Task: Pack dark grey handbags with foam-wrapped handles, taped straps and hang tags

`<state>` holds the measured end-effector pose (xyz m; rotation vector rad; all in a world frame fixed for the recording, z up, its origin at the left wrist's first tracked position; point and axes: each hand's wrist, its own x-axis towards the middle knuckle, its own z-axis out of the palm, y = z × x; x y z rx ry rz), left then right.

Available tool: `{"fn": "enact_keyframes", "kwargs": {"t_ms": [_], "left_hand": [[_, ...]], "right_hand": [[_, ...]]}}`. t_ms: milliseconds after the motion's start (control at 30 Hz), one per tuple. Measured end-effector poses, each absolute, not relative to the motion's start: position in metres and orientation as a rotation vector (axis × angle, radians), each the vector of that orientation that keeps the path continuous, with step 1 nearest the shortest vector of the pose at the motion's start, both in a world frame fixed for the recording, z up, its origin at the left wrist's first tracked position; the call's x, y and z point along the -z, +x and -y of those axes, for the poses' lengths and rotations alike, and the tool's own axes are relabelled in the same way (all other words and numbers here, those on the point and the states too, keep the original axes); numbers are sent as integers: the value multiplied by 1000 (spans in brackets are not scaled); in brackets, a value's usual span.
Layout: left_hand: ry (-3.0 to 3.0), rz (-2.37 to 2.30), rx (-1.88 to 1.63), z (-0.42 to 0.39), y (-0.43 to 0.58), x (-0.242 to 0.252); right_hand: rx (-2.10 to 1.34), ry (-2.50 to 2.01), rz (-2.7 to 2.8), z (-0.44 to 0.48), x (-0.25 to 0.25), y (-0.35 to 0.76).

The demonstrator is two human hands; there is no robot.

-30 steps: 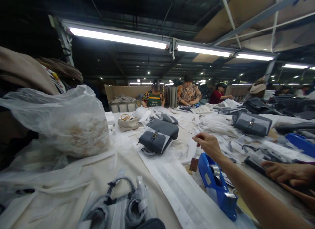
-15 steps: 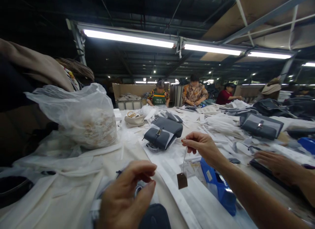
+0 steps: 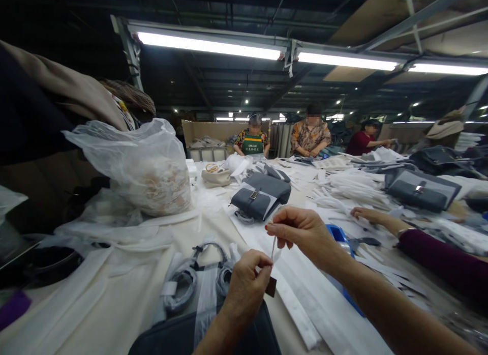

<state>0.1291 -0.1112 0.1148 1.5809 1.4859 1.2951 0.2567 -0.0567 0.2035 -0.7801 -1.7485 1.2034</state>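
A brown square hang tag (image 3: 271, 287) dangles from a thin white string (image 3: 273, 248). My right hand (image 3: 303, 235) pinches the upper end of that string between thumb and fingertips. Lower down, my left hand (image 3: 246, 278) has its thumb and forefinger closed on the string just above the tag, which it partly hides. Under my left forearm lies a dark handbag (image 3: 163, 334), with its handles (image 3: 181, 289) wrapped in clear plastic film. My left arm covers part of the bag.
A grey flap bag (image 3: 253, 195) with a buckle rests ahead on white sheeting. A plastic sack (image 3: 152, 177) stands at left. From the right, a co-worker's purple sleeve (image 3: 438, 261) and hand reach in past a blue box (image 3: 337, 235). Several people work across the table.
My left hand has moved right and up and closed on the string above the tag. A co-worker's hand on the right has reached farther forward. The view has shifted slightly.
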Motion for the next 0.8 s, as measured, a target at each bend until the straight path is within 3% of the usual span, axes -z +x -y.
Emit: {"fn": "enact_keyframes", "kwargs": {"t_ms": [400,800], "left_hand": [[1481,-1565,-1326,109,116,-115],[1329,-1234,-1228,117,111,-126]], "right_hand": [[-1267,-671,1753,75,-207,254],[-1271,-658,1689,81,-211,261]]}}
